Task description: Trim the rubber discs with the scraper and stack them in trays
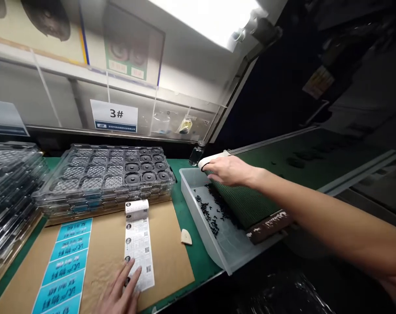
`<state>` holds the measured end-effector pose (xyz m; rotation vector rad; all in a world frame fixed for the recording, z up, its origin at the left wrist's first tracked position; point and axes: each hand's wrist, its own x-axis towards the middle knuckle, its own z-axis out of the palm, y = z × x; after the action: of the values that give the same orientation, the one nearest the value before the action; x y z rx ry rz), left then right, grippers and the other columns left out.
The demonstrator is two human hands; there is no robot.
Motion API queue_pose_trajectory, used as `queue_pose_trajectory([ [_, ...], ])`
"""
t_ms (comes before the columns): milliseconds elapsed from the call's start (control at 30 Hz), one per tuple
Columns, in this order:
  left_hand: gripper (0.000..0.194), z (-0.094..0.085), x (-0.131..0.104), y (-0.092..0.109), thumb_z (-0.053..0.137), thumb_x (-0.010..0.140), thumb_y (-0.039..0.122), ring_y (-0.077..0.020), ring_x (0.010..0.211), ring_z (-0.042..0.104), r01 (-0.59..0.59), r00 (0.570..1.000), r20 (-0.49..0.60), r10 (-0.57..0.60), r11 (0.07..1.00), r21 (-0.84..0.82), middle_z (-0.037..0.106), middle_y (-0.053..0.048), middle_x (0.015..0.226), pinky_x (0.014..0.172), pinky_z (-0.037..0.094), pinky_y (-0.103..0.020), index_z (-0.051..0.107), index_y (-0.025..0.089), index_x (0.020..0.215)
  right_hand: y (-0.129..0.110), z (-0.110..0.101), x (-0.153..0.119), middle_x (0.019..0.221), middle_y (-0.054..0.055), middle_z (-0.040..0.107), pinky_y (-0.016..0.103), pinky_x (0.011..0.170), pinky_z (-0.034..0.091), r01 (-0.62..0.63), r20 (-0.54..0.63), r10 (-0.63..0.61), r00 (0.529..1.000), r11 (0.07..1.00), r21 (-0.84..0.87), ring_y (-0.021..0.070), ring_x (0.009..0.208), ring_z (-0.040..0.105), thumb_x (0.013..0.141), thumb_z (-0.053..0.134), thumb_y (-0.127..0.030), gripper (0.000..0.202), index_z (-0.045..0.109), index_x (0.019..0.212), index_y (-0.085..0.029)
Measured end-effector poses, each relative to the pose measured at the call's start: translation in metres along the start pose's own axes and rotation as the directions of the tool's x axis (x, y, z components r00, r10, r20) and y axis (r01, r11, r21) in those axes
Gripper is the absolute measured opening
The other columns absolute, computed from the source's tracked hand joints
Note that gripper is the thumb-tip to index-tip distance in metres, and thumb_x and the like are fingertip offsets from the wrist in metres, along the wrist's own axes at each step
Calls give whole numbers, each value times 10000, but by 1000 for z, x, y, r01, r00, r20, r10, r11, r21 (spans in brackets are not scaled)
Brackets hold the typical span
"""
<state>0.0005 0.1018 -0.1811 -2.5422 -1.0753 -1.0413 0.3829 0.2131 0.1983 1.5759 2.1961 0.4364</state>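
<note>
My left hand [121,290] rests on a brown cardboard sheet [167,257], its fingers stretched over the lower end of a white label strip [138,240]. The strip's upper end curls into a roll. Beside it lies a blue sheet of printed labels [63,268]. My right hand [229,170] reaches over the end of a green conveyor belt [250,196], fingers closed at a pale piece with a black edge [214,159]. What the fingers hold is partly hidden. Below the belt end, a translucent plastic bin [201,231] contains many small black pieces [208,216].
A stack of clear trays [109,185] holds black round parts [147,166] on its right side. More clear trays [13,183] stand at far left. A small glass bottle [197,154] is behind the bin. A cream wedge [186,237] lies near the cardboard's right edge.
</note>
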Motion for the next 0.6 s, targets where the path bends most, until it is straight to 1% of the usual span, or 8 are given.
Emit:
queue_pose_trajectory([
  [133, 421, 0, 14, 0, 528, 972, 322, -300, 1230, 675, -150, 989, 12, 150, 980, 127, 710, -52, 1400, 1231, 319, -468, 663, 236, 1361, 35, 6, -34, 1211, 90, 755, 366, 852, 551, -167, 24, 166, 986, 986, 12, 303, 1108, 724, 1003, 590, -362, 333, 716, 1290, -248],
  [233, 413, -10, 0, -1, 547, 969, 321, -289, 1214, 688, -157, 986, 65, 153, 986, 61, 733, -60, 1363, 1317, 108, -439, 657, 203, 1349, 20, 11, -83, 1233, 73, 749, 368, 886, 555, -220, -16, 225, 974, 965, 140, 273, 1087, 726, 1027, 542, -385, 359, 694, 1324, -251],
  [300, 399, -23, -12, -1, 582, 968, 298, -263, 1174, 708, -160, 983, 88, 162, 987, -27, 771, -55, 1281, 1322, 116, -415, 642, 198, 1350, -14, 16, -124, 1254, 60, 742, 356, 965, 537, -145, -98, 198, 975, 908, 392, 238, 1124, 707, 1035, 534, -386, 354, 689, 1324, -252],
  [333, 403, -31, -16, -1, 602, 965, 268, -247, 1146, 719, -160, 982, 94, 167, 984, -73, 787, -50, 1233, 1319, 149, -411, 630, 200, 1361, -37, 21, -145, 1276, 51, 736, 335, 1003, 524, -75, -107, 160, 981, 831, 552, 214, 1149, 696, 1038, 543, -393, 348, 686, 1328, -265],
  [400, 445, -46, -17, 3, 635, 948, 182, -219, 1078, 736, -147, 982, 93, 162, 978, -150, 802, -43, 1142, 1303, 231, -412, 605, 202, 1392, -90, 42, -184, 1219, 18, 761, 279, 992, 522, 9, -41, 43, 998, 575, 818, 168, 1100, 705, 1026, 580, -367, 305, 706, 1298, -310],
  [500, 478, -62, -5, 15, 646, 935, 111, -203, 1004, 739, -89, 991, 79, 106, 977, -196, 782, -38, 1065, 1260, 341, -419, 606, 213, 1400, -172, 107, -230, 1144, 0, 793, 272, 944, 537, -184, 220, -167, 961, 211, 960, 190, 1047, 736, 939, 677, -323, 324, 757, 1252, -347],
  [533, 449, -65, 2, 20, 645, 940, 115, -211, 1004, 735, -62, 995, 71, 77, 979, -193, 769, -44, 1067, 1241, 375, -433, 625, 222, 1376, -197, 136, -241, 1120, 5, 803, 282, 904, 551, -267, 294, -213, 932, 148, 952, 209, 1020, 748, 904, 695, -311, 341, 771, 1234, -344],
  [600, 368, -67, 18, 29, 640, 960, 151, -252, 1062, 722, -6, 997, 71, 19, 985, -172, 743, -72, 1141, 1183, 446, -482, 660, 232, 1318, -238, 193, -257, 1025, 12, 818, 299, 842, 566, -438, 448, -180, 876, 93, 894, 228, 937, 768, 878, 681, -300, 330, 793, 1187, -330],
])
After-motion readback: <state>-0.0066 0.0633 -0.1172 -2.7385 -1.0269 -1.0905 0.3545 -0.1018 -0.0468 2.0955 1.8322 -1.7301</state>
